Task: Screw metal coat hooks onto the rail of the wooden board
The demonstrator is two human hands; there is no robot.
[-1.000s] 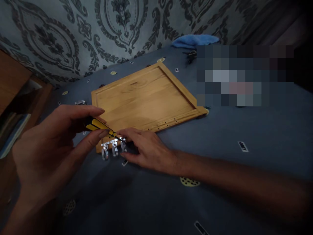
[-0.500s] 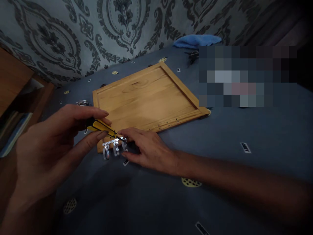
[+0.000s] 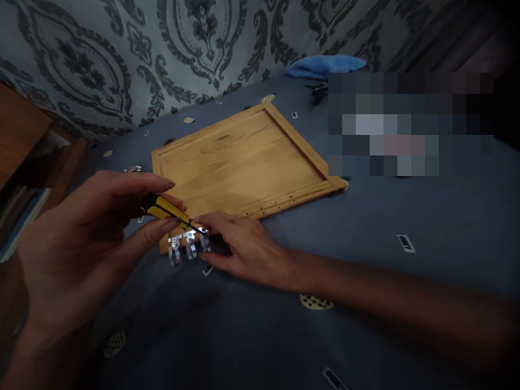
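Observation:
A framed wooden board (image 3: 244, 162) lies flat on a dark blue patterned cloth (image 3: 365, 244). Three silver metal hooks (image 3: 189, 244) hang at the board's near left edge. My left hand (image 3: 89, 233) pinches the yellow and black handle of a screwdriver (image 3: 164, 208) between thumb and fingers, its tip pointing at the hook furthest right. My right hand (image 3: 244, 246) rests on the cloth beside the hooks, fingertips pressed against that same hook where the screwdriver tip meets it. A row of small holes runs along the board's near edge.
A patterned wallpaper wall (image 3: 122, 59) rises behind the board. A blue cloth (image 3: 320, 65) lies at the far edge, with dark small items beside it. A wooden shelf with books (image 3: 24, 179) stands at the left. A small metal part (image 3: 134, 170) lies left of the board.
Almost nothing moved. The view shifted slightly, and both hands stay at the hooks with the screwdriver held in the same place.

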